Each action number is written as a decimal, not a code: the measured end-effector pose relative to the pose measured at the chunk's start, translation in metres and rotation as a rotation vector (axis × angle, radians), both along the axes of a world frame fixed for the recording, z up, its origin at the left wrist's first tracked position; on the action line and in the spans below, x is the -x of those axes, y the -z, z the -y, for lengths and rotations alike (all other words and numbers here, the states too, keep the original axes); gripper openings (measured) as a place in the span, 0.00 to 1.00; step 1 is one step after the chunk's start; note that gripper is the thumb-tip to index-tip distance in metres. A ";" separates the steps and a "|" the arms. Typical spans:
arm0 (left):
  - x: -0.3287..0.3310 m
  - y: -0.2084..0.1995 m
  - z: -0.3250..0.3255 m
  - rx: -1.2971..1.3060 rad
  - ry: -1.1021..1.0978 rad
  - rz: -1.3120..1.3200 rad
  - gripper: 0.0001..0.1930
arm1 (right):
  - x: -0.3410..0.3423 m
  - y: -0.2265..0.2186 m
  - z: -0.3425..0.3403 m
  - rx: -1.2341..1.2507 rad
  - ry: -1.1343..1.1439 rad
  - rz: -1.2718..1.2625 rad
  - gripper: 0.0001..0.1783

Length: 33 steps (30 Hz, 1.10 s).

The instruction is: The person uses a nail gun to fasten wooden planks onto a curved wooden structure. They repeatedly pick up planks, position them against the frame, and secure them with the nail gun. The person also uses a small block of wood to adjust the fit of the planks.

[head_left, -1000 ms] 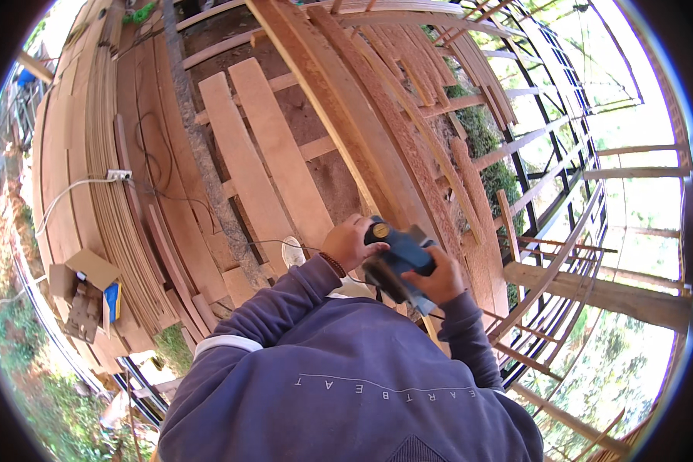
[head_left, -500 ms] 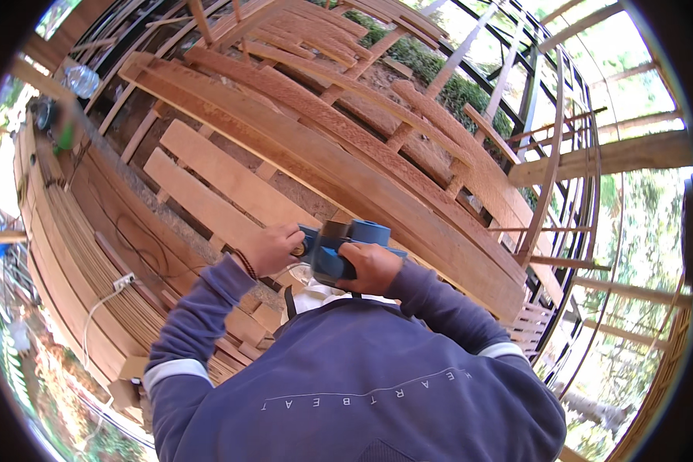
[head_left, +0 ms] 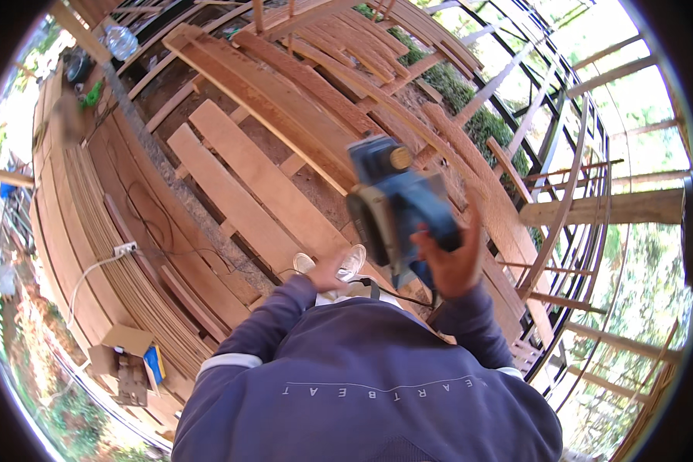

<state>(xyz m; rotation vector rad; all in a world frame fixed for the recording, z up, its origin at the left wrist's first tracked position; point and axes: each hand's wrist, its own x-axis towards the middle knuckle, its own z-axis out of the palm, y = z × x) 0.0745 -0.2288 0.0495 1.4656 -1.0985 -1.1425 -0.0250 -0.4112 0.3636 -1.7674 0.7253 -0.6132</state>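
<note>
A blue electric hand planer [head_left: 416, 196] with a dark side cover and a gold-brown front knob is held up in front of me, tilted and blurred by motion. My right hand [head_left: 454, 258] grips its rear handle, and its cord hangs down near my waist. Close to my body, beside my shoes [head_left: 352, 263], my left hand [head_left: 328, 275] is off the planer; its fingers look apart with nothing in them, though slightly smeared. Beyond the planer lies a long thick wooden beam [head_left: 285, 108].
Two lighter planks [head_left: 239, 158] lie on crosspieces ahead of my feet. Stacked boards [head_left: 92, 223] run along the left, with a power socket [head_left: 125, 249] and cord on them. An opened cardboard box [head_left: 127, 340] is at the lower left. Rough timbers [head_left: 346, 46] lie farther off.
My left hand has come off the planer and dropped back toward my body. My right hand has lifted and swung the planer to the right and turned it. The view has shifted slightly.
</note>
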 end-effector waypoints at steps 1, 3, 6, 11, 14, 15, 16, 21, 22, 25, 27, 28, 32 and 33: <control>0.019 -0.020 0.016 -0.010 0.125 0.148 0.37 | 0.001 -0.017 0.003 -0.079 0.037 0.035 0.32; 0.059 0.041 0.034 0.138 0.284 0.114 0.32 | -0.009 -0.040 0.014 -0.071 -0.018 0.004 0.31; 0.035 -0.056 0.026 -0.328 0.342 -0.018 0.28 | 0.000 -0.050 0.053 -0.299 -0.046 0.066 0.23; 0.011 0.064 -0.067 -0.549 0.063 0.302 0.23 | 0.023 0.010 0.084 -0.103 -0.149 -0.264 0.21; -0.001 0.048 -0.127 -0.773 -0.108 0.307 0.18 | 0.050 0.051 0.098 -0.027 -0.150 -0.520 0.21; 0.004 0.036 -0.140 -0.804 -0.119 0.309 0.17 | 0.062 0.070 0.103 0.093 -0.194 -0.499 0.21; 0.008 0.027 -0.148 -0.830 -0.137 0.312 0.15 | 0.069 0.084 0.108 0.220 -0.232 -0.476 0.22; 0.048 0.033 -0.164 -0.839 -0.345 0.258 0.14 | 0.098 0.119 0.114 0.373 -0.375 -0.477 0.21; 0.054 0.035 -0.161 -0.831 -0.433 0.255 0.13 | 0.097 0.129 0.116 0.387 -0.395 -0.473 0.21; 0.060 0.032 -0.150 -0.809 -0.652 0.187 0.13 | 0.087 0.151 0.124 0.421 -0.443 -0.449 0.21; 0.051 0.023 -0.149 -0.805 -0.737 0.068 0.13 | 0.072 0.160 0.126 0.425 -0.454 -0.413 0.22; 0.050 0.026 -0.152 -0.818 -0.725 0.088 0.12 | 0.061 0.162 0.127 0.432 -0.469 -0.401 0.22; 0.049 0.044 -0.157 -0.883 -0.744 0.075 0.14 | 0.007 0.173 0.131 0.487 -0.516 -0.347 0.22; 0.048 0.046 -0.156 -0.904 -0.767 0.051 0.16 | -0.010 0.177 0.132 0.504 -0.525 -0.331 0.22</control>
